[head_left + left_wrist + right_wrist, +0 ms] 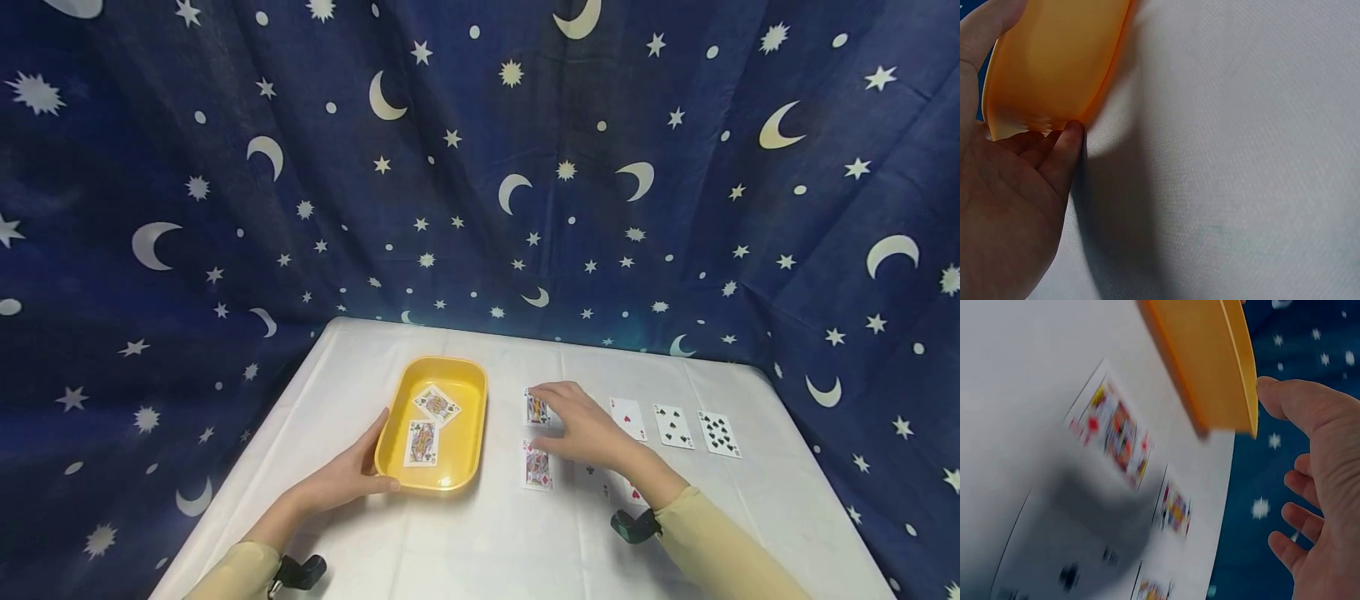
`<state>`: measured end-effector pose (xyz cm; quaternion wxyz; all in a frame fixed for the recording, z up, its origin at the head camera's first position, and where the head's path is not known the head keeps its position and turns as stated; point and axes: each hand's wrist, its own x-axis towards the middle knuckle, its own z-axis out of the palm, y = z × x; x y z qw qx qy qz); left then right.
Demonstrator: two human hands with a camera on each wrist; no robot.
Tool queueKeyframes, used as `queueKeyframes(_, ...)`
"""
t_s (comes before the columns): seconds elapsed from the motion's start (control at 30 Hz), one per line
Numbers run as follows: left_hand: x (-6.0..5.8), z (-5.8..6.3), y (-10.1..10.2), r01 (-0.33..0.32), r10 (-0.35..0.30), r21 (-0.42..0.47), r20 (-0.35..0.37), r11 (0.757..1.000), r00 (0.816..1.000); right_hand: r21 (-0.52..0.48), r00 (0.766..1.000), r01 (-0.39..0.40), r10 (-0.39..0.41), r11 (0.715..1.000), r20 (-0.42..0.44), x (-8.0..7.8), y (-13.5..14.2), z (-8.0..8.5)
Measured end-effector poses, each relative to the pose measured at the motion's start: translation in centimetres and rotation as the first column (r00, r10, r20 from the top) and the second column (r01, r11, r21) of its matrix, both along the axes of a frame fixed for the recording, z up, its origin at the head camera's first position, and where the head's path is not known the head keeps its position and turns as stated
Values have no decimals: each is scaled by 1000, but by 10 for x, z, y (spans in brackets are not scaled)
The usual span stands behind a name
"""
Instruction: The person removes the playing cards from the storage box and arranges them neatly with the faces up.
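Observation:
My left hand (341, 477) grips the near left corner of a yellow tray (467, 433), its thumb at the near side and its fingers along the left side. Two face cards lie in the tray, an upper card (437, 405) turned askew and a lower card (422, 443) nearly straight. To the right, my right hand (588, 427) hovers above the table with loosely bent fingers and nothing between them. Below its fingertips are a face card (536, 410) and a red diamond face card (537, 467). The right wrist view shows that diamond card (1113, 431) flat on the cloth.
Right of my right hand lie an ace of hearts (628, 415), a spade card (673, 426) and another spade card (718, 433) with more pips. My forearm partly covers a heart card (634, 495) and a black-suited card. A starry curtain (465, 183) hangs behind the white table (465, 550).

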<state>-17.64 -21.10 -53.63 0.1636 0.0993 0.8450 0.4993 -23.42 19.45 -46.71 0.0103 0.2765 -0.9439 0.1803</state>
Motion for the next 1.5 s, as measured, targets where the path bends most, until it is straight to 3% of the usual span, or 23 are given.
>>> queueKeyframes(0.27, 10, 19, 7, -12, 12, 31, 11, 999, 1000, 19, 994, -100, 99, 995, 36, -4, -51, 2)
queueKeyframes(0.43, 10, 21, 7, -6, 5, 35, 10, 999, 1000, 42, 988, -147, 145, 988, 45, -7, -81, 1)
queueKeyframes(0.67, 0, 0, -1, 5, -5, 19, 6, 1000, 1000, 64, 978, -205, 201, 977, 64, -9, -113, -1)
queueKeyframes(1.0, -1, 1, -2, 25, -25, -2, -17, 1000, 1000, 161, 964, -264, 261, 951, 41, -14, -147, -12)
queueKeyframes(1.33, 0, 3, -1, 27, -27, 3, -4, 1000, 1000, 301, 973, -231, 221, 925, 69, -15, -169, -25)
queueKeyframes(1.5, 5, 16, 3, 30, -30, 4, -1, 1000, 1000, 331, 981, -195, 177, 923, 84, -16, -177, -29)
